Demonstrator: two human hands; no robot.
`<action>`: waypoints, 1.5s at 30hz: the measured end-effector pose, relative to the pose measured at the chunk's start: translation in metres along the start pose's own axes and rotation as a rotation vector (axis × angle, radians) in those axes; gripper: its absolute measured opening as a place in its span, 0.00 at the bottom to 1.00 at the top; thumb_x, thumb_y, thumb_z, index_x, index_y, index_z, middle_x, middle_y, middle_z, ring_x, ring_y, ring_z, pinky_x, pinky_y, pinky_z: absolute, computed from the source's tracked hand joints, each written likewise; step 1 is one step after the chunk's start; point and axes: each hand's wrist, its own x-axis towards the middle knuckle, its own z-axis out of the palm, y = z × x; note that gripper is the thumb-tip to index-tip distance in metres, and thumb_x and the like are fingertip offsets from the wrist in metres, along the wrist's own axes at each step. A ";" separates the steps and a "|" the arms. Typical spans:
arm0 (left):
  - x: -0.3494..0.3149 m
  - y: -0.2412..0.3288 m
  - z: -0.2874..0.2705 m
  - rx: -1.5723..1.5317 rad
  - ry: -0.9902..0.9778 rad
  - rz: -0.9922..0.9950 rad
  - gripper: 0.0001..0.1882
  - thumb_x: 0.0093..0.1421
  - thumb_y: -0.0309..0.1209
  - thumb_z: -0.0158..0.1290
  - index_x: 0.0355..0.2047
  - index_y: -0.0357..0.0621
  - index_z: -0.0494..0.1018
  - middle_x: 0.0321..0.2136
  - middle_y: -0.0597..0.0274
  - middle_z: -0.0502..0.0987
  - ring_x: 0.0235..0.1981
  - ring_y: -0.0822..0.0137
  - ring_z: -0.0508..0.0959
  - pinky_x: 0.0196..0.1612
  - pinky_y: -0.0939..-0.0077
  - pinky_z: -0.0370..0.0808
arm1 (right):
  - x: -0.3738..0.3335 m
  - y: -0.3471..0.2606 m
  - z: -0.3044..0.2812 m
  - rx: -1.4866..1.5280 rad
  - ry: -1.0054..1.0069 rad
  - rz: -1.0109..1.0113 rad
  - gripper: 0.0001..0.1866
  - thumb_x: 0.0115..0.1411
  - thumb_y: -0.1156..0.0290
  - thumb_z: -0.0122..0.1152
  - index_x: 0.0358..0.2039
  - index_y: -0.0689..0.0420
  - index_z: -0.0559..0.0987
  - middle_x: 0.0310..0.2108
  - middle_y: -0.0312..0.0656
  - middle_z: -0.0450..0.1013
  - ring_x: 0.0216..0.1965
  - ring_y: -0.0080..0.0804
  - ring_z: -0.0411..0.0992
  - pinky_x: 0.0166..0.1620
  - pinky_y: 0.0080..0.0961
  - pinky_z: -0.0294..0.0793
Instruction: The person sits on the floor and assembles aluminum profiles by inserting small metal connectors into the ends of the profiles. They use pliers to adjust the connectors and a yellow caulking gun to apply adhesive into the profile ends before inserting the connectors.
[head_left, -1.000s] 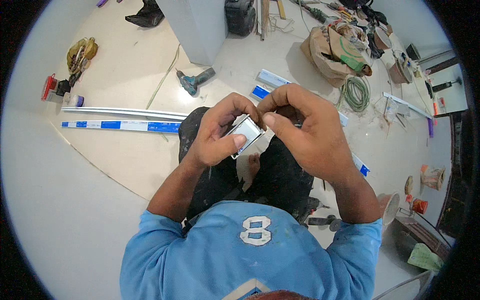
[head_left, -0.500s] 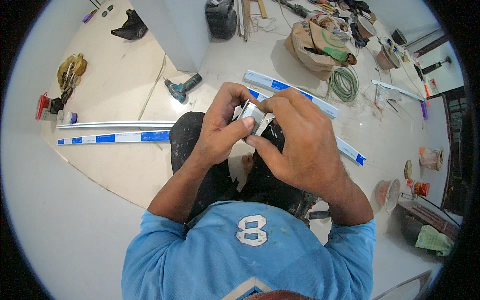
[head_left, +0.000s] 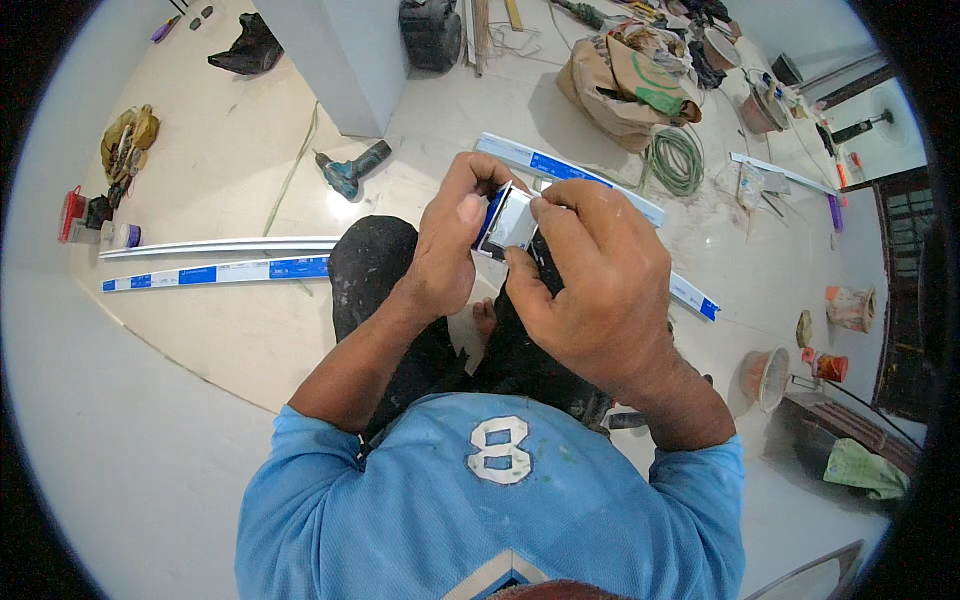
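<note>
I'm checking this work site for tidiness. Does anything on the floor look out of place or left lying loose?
Yes. A cordless drill lies on its side on the bare floor beside the pillar, and a green hose coil sits loose near an open sack. Both hands hold a small white piece; it looks intact.

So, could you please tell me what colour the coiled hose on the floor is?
Green: the coiled hose shows best in the head view, beside the brown sack.

Small white-and-blue box [head_left: 507, 218] held between both hands, blue-labelled white strips [head_left: 215, 272] on floor at left
</note>
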 end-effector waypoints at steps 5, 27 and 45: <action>0.005 -0.001 0.010 0.064 0.044 0.073 0.34 0.81 0.55 0.30 0.55 0.33 0.69 0.47 0.52 0.75 0.50 0.65 0.75 0.59 0.66 0.71 | 0.004 -0.001 -0.005 -0.040 -0.016 0.032 0.23 0.47 0.72 0.75 0.43 0.66 0.78 0.43 0.54 0.74 0.44 0.54 0.76 0.47 0.48 0.76; 0.039 -0.027 0.047 0.206 0.127 0.196 0.30 0.83 0.50 0.32 0.47 0.35 0.72 0.32 0.57 0.72 0.32 0.64 0.72 0.37 0.64 0.70 | -0.002 0.023 -0.025 0.051 -0.134 0.293 0.23 0.57 0.80 0.68 0.54 0.66 0.79 0.51 0.58 0.76 0.47 0.57 0.80 0.49 0.47 0.82; 0.032 -0.061 0.076 0.409 -0.179 0.331 0.27 0.51 0.28 0.59 0.52 0.34 0.72 0.44 0.42 0.76 0.45 0.42 0.78 0.53 0.54 0.76 | -0.088 0.057 -0.014 0.304 0.049 0.525 0.15 0.65 0.83 0.62 0.52 0.68 0.78 0.49 0.56 0.76 0.42 0.49 0.82 0.46 0.38 0.84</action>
